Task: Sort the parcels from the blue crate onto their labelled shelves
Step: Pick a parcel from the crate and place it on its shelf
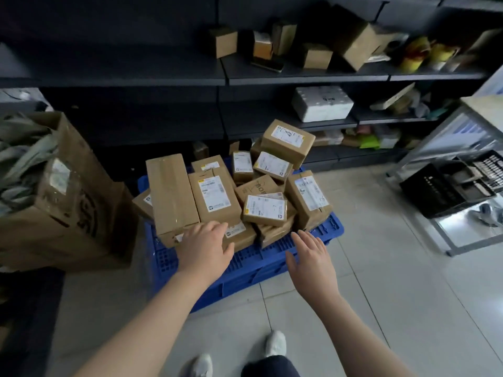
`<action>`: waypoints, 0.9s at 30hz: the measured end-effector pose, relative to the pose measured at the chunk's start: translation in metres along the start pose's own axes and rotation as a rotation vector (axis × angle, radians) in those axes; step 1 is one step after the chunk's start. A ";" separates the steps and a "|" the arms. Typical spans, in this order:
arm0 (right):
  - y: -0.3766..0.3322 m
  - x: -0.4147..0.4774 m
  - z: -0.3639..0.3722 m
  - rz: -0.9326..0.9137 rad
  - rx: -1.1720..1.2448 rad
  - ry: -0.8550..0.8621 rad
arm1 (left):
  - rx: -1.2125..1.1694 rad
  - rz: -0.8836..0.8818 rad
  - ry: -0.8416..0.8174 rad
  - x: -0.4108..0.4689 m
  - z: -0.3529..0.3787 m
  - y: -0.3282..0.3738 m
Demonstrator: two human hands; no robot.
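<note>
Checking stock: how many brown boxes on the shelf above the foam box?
5 boxes, left to right: one alone, two together, one low, one big. Others may be hidden.

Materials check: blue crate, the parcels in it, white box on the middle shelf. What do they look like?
Blue crate: moulded plastic, probably; uniform colour, slotted lattice walls, slight sheen.
Parcels: brown cardboard, matte; glossy clear tape along the seams, white paper labels.
White box: looks like expanded foam; matte, dimpled lid, rounded edges. Too blurred to be sure.
</note>
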State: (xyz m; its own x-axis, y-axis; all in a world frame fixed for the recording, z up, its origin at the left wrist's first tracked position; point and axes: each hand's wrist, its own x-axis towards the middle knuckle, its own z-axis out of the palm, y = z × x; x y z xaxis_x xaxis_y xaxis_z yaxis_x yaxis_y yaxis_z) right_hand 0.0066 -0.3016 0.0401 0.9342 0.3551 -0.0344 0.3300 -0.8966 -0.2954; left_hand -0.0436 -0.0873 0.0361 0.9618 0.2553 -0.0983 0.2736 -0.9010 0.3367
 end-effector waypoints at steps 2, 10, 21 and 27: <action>0.020 0.025 0.000 -0.007 -0.003 -0.030 | -0.006 -0.027 -0.033 0.023 0.012 0.010; 0.111 0.140 -0.009 -0.119 0.015 -0.128 | -0.099 -0.315 -0.145 0.103 0.067 0.066; 0.155 0.244 0.019 -0.158 0.035 -0.299 | -0.191 -0.515 -0.298 0.186 0.135 0.095; 0.158 0.269 0.032 -0.124 0.073 -0.300 | -0.192 -0.542 -0.385 0.211 0.158 0.096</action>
State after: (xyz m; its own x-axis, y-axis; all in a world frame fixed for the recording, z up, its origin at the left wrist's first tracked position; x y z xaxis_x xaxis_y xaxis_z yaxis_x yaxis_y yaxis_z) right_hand 0.3054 -0.3389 -0.0465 0.8021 0.5324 -0.2705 0.4181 -0.8241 -0.3821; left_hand 0.1849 -0.1755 -0.1004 0.6296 0.4772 -0.6132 0.7452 -0.5940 0.3029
